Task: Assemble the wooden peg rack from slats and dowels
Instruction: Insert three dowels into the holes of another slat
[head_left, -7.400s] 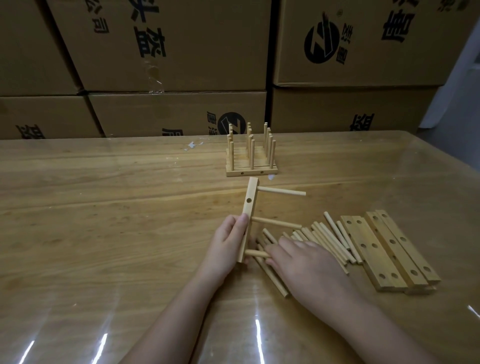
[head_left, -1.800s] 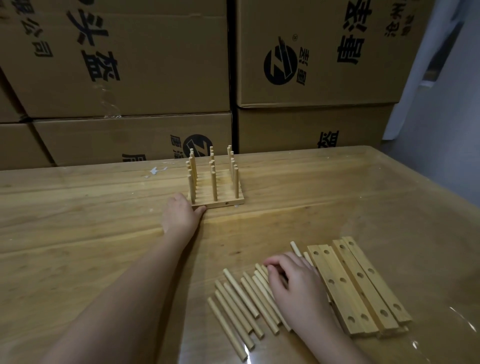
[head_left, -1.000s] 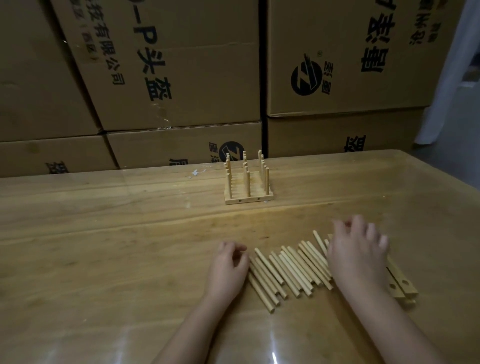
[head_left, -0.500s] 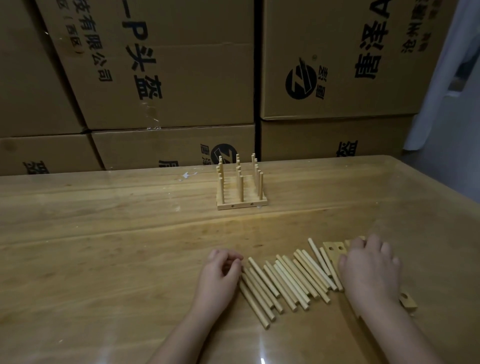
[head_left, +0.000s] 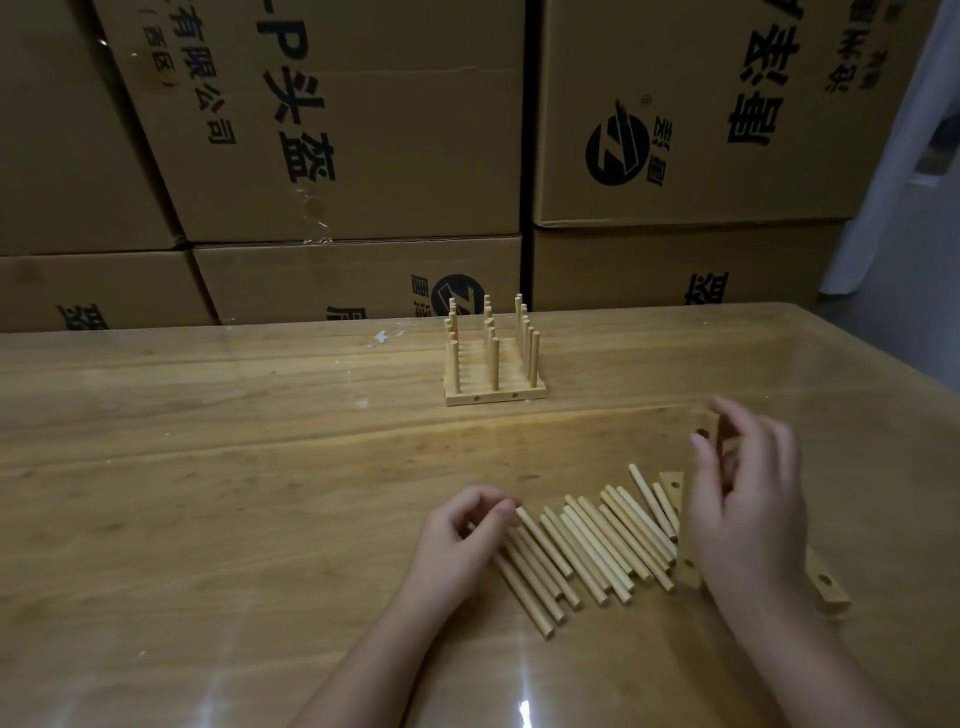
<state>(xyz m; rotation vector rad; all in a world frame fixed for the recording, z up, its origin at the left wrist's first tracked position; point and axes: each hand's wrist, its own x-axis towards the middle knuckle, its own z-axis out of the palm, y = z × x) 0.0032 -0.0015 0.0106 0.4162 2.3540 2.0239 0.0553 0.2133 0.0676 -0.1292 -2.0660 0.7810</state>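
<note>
Dowels (head_left: 587, 545) lie in a slanted row nearer me than the finished rack (head_left: 493, 387), with the flat slats (head_left: 831, 590) right of the rack. My left hand (head_left: 460, 540) curls at the end dowel, and I cannot tell if it pinches. My right hand (head_left: 748, 499) grips a raised slat (head_left: 707, 428).

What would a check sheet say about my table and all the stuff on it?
Surface: glossy wooden table.
Job's things: finished rack at the back; loose dowels in a row; slats under the right hand.
Clutter: white scraps near the rack.
Hands: left hand curled at the dowels' end, grip unclear; right hand holds one slat tilted up.
Cables: nothing seen.
Surroundings: stacked cardboard boxes behind.
</note>
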